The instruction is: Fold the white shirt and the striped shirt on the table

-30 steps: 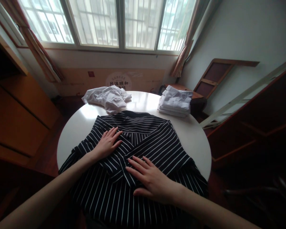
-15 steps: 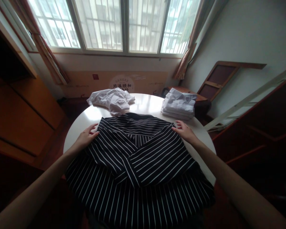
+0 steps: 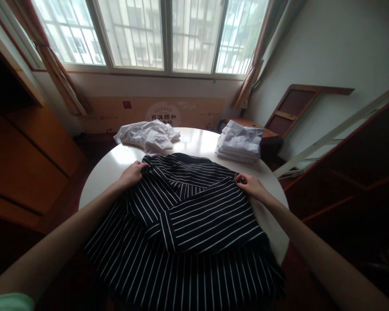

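Observation:
A black shirt with white stripes (image 3: 207, 216) lies spread over the round white table (image 3: 100, 177), its sleeves folded inward and crossing near the middle. The lower part of the shirt hangs over the table's near edge. My left hand (image 3: 133, 173) is closed on the shirt's far left corner, by the shoulder. At the far right corner, my right hand (image 3: 249, 185) pinches the cloth between thumb and fingers.
A crumpled white garment (image 3: 149, 134) lies at the table's far left. At the far right stands a stack of folded white clothes (image 3: 239, 142). Behind the table are a long printed box (image 3: 116, 114) and a barred window (image 3: 136, 34). A wooden cabinet (image 3: 29, 160) stands left.
Both hands have closed from open fingers onto the shirt's far corners. The left corner has been drawn inward and bunched slightly, and the crossed sleeves have shifted a little left.

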Motion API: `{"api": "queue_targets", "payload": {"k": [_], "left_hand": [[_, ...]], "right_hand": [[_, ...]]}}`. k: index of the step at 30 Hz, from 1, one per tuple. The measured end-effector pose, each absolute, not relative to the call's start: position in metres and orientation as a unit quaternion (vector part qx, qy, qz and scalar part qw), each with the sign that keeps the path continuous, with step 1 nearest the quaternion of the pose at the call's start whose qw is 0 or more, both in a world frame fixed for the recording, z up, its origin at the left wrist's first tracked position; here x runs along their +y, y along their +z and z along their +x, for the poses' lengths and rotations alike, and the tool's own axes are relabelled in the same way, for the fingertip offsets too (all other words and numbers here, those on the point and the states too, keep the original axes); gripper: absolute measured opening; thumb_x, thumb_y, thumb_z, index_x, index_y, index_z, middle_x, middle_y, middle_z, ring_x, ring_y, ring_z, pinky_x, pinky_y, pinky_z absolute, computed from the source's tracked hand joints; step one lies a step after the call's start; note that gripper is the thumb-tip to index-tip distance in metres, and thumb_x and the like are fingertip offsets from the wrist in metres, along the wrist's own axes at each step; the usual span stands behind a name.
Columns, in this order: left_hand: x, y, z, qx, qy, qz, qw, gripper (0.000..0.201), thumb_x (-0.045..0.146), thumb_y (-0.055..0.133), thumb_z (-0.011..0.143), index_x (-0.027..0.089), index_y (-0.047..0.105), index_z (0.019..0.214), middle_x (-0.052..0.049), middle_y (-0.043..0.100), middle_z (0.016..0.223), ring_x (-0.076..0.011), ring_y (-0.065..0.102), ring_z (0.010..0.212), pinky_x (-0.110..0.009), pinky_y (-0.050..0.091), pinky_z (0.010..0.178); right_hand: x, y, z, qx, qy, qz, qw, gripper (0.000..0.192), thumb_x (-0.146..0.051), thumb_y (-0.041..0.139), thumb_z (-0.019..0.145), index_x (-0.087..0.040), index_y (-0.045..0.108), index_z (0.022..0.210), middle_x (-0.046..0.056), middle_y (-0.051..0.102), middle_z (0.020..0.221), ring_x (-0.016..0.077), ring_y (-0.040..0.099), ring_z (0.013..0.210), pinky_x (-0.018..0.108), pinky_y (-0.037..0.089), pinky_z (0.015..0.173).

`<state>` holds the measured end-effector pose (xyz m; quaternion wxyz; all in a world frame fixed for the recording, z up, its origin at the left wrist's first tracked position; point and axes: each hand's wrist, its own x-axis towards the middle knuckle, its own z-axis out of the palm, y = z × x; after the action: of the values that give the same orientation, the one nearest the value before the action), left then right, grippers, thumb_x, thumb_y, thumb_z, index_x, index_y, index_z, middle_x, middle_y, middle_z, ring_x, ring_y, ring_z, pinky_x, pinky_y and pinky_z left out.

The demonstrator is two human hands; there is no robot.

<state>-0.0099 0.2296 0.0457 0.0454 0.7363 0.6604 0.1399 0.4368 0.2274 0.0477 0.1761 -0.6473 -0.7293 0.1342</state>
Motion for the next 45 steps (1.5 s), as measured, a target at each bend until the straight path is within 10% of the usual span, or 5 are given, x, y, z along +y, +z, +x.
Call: {"api": "queue_targets", "payload": {"k": [15, 24, 31, 45], "left_hand": [[0.279, 0.045, 0.126, 0.483, 0.154, 0.862, -0.008, 0.053, -0.001, 0.033, 0.071, 0.023, 0.052, 0.114, -0.008, 0.055, 0.104, -0.0203, 0.05, 0.093, -0.032, 0.043, 0.076], [0.278, 0.047, 0.104, 0.573, 0.207, 0.786, 0.1, 0.063, 0.037, 0.045, 0.078, 0.014, 0.025, 0.133, -0.015, 0.05, 0.118, -0.0275, 0.05, 0.104, -0.038, 0.039, 0.086], [0.239, 0.058, 0.034, 0.647, 0.209, 0.683, 0.267, 0.071, 0.059, 0.041, 0.073, 0.009, 0.038, 0.124, -0.016, 0.06, 0.103, -0.027, 0.058, 0.092, -0.037, 0.044, 0.08], [0.068, 0.064, -0.065, 0.658, 0.175, 0.582, 0.445, 0.027, 0.04, 0.063, 0.055, 0.027, 0.066, 0.079, 0.002, 0.069, 0.084, -0.0265, 0.061, 0.088, -0.038, 0.047, 0.081]], "right_hand": [[0.107, 0.082, 0.483, -0.713, 0.166, -0.682, 0.012, 0.006, -0.029, 0.054, 0.065, -0.024, 0.056, 0.067, 0.0, 0.058, 0.058, 0.0157, 0.053, 0.052, 0.025, 0.034, 0.047], [0.17, 0.12, 0.391, -0.816, 0.124, -0.526, 0.204, 0.026, -0.036, 0.047, 0.078, -0.02, 0.055, 0.098, 0.004, 0.063, 0.08, 0.0157, 0.057, 0.07, 0.028, 0.045, 0.064], [0.25, 0.083, 0.3, -0.899, 0.07, -0.4, 0.162, 0.042, -0.035, 0.045, 0.084, -0.02, 0.042, 0.124, 0.008, 0.044, 0.129, 0.021, 0.041, 0.117, 0.035, 0.034, 0.097], [0.267, 0.026, 0.295, -0.887, 0.055, -0.446, 0.101, 0.051, -0.048, 0.029, 0.087, -0.021, 0.038, 0.13, 0.005, 0.032, 0.139, 0.0218, 0.023, 0.129, 0.041, 0.021, 0.104]]}}
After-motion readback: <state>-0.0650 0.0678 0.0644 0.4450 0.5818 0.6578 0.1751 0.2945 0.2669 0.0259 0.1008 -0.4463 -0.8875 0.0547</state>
